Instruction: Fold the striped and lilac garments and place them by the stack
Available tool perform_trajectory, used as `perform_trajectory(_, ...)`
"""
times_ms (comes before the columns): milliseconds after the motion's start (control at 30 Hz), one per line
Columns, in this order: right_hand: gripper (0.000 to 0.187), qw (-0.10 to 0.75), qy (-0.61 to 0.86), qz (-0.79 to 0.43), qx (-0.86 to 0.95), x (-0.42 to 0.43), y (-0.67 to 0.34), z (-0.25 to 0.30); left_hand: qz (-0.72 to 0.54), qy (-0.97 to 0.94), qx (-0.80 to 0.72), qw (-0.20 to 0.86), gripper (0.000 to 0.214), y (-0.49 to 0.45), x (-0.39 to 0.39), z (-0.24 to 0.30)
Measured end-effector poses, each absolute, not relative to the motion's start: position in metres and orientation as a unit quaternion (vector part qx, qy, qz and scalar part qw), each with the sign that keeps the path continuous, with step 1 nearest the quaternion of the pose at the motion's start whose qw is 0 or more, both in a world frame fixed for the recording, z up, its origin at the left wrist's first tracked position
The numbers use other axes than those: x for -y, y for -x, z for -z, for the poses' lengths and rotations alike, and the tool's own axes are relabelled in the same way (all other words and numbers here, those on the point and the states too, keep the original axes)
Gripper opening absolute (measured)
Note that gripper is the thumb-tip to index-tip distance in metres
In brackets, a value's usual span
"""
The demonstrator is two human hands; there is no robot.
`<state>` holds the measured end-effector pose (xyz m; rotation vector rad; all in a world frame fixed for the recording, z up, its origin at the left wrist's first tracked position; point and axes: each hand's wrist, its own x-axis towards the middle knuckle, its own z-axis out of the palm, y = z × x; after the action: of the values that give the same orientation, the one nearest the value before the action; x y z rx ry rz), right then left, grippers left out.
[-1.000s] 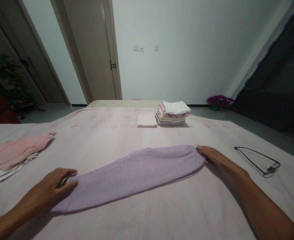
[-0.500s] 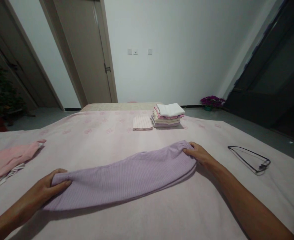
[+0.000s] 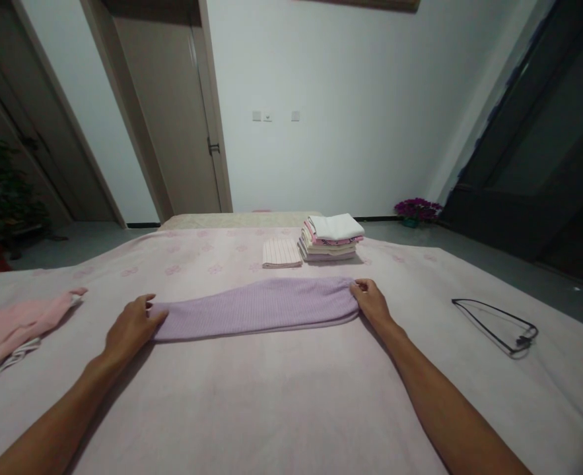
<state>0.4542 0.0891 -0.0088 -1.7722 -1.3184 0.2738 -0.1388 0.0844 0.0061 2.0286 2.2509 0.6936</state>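
A pair of light purple ribbed pants, folded lengthwise into a long strip, stretches across the bed in front of me. At its narrow left end, my left hand pinches the leg ends between thumb and fingers. The gathered waistband end on the right is held by my right hand, its fingers closed on the edge. Beyond the pants lie a folded striped cloth and, just right of it, a neat stack of folded clothes with a white piece on top.
Pink clothing lies loosely at the left, with a striped piece under it. Black-framed eyeglasses rest on the right of the pink-patterned bedsheet. Purple flowers stand on the floor past the bed.
Both hands have moved the purple pants away from me, and the left end has come inward to the right. The strip now lies straighter and flatter. My view has tilted up slightly.
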Motion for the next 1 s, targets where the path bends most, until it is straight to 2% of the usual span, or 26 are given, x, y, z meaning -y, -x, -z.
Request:
perform_trajectory(100, 0.023, 0.438, 0.685, -0.014, 0.582, -0.08, -0.456, 0.009, -0.234, -0.692, -0.678, -0.078, 0.051, 0.105, -0.068, -0.012)
perform_trajectory(167, 0.014, 0.424, 0.634, 0.044, 0.646, -0.073, -0.454, 0.003, -0.261, -0.75, -0.605, -0.055, 0.04, 0.075, -0.058, -0.017)
perform_trajectory(233, 0.019, 0.411, 0.573, 0.068, 0.706, -0.065, -0.449, -0.004, -0.284, -0.792, -0.54, 0.008, 0.032, 0.042, -0.051, -0.019)
perform_trajectory(367, 0.024, 0.364, 0.481, 0.052, 0.795, -0.053, -0.428, -0.014, -0.291, -0.835, -0.455, 0.102, 0.025, -0.033, -0.043, -0.02)
perform_trajectory(567, 0.019, 0.293, 0.431, 0.029, 0.853, -0.043, -0.404, -0.018, -0.267, -0.861, -0.419, 0.104, 0.018, -0.117, -0.041, -0.018)
perform_trajectory(833, 0.015, 0.286, 0.418, 0.024, 0.862, -0.045, -0.403, -0.013, -0.252, -0.863, -0.432, 0.076, 0.01, -0.128, -0.041, 0.001)
perform_trajectory(1000, 0.017, 0.303, 0.425, 0.017, 0.853, -0.047, -0.402, -0.009, -0.251, -0.863, -0.434, 0.057, 0.013, -0.129, -0.042, 0.001)
